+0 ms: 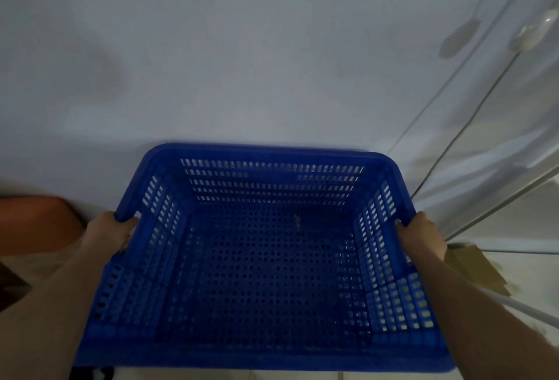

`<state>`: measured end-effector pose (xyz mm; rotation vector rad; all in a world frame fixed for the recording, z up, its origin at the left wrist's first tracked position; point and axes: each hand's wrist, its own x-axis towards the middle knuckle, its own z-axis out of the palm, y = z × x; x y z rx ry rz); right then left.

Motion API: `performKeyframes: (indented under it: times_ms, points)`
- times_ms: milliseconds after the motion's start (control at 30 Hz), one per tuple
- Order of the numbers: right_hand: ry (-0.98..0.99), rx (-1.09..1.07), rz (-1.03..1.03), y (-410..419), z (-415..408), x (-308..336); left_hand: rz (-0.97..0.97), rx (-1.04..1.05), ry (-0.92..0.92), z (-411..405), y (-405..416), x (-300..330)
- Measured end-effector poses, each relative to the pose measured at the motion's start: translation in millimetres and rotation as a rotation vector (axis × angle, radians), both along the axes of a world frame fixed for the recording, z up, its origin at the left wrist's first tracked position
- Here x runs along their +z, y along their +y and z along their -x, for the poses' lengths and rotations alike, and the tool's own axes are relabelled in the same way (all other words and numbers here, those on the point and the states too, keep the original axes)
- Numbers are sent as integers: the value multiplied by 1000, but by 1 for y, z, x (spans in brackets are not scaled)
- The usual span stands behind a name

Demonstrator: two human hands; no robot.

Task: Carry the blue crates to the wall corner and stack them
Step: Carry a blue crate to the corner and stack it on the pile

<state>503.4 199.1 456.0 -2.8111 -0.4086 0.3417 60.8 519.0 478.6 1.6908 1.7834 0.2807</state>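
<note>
Both bare forearms reach forward from the lower corners of the view, spread wide apart. The left hand curls around the left rim of the blue crate, thumb on top of the edge and fingers tucked under it. The right hand grips the opposite rim in the same way, at about the same height.
</note>
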Motion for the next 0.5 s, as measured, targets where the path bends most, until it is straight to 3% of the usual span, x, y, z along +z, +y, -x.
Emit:
performKeyframes:
  times_ms: [367, 500]
  points:
    - [5, 35, 7, -7, 6, 3, -113, -106, 126, 4, -12, 4]
    - [-14, 101, 75, -3, 7, 11, -124, -208, 247, 4, -13, 10]
